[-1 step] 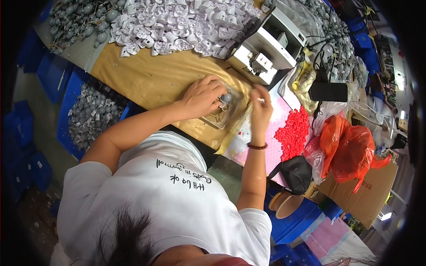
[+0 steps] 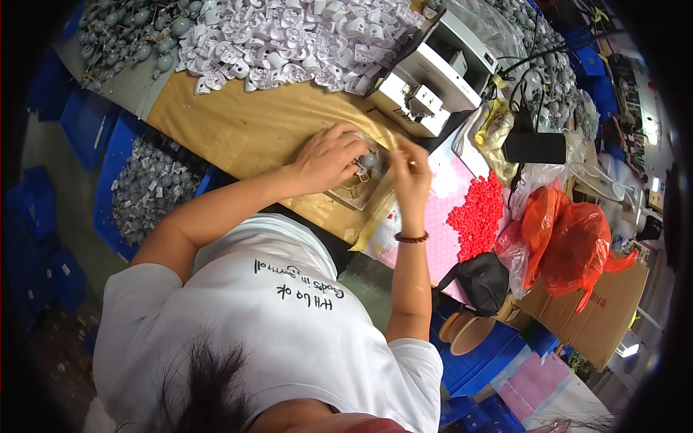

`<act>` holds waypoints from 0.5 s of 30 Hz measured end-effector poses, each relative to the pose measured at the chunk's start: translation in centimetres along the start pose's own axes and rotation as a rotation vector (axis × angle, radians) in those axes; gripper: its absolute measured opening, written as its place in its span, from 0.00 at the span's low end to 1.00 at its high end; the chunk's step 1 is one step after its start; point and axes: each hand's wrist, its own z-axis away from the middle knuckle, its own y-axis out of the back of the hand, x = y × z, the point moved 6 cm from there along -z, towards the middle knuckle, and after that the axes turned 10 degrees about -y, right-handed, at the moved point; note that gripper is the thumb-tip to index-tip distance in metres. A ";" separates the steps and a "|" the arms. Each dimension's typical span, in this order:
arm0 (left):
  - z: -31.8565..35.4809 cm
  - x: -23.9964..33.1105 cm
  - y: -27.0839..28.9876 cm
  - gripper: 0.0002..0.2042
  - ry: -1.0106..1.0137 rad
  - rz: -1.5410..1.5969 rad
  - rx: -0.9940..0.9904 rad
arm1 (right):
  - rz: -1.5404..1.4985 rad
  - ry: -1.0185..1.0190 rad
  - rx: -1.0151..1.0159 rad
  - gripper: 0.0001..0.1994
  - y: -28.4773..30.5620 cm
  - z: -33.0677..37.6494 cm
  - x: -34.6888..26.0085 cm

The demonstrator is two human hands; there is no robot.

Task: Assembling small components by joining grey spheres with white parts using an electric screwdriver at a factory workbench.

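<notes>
As our right hand (image 2: 411, 175) shifts toward nine o'clock, its grip too blurred to tell, our left hand (image 2: 331, 158) pinches a smooth, rounded grey piece (image 2: 369, 159) at its three o'clock.

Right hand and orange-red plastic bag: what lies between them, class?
Between the right hand and orange-red plastic bag, the head view shows a pink sheet bearing small red parts, then crumpled clear plastic beside the bag.
</notes>
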 end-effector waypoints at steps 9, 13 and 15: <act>-0.2 0.5 0.4 0.13 -0.045 0.089 0.007 | -0.326 0.002 0.171 0.08 -1.1 -0.3 -1.7; 0.2 0.7 0.7 0.12 -0.039 0.220 -0.013 | -0.652 -0.188 -0.040 0.09 -2.0 -0.2 -1.3; 1.3 1.0 1.8 0.12 -0.034 0.267 -0.018 | -0.548 -0.143 -0.078 0.09 -0.2 0.4 -0.8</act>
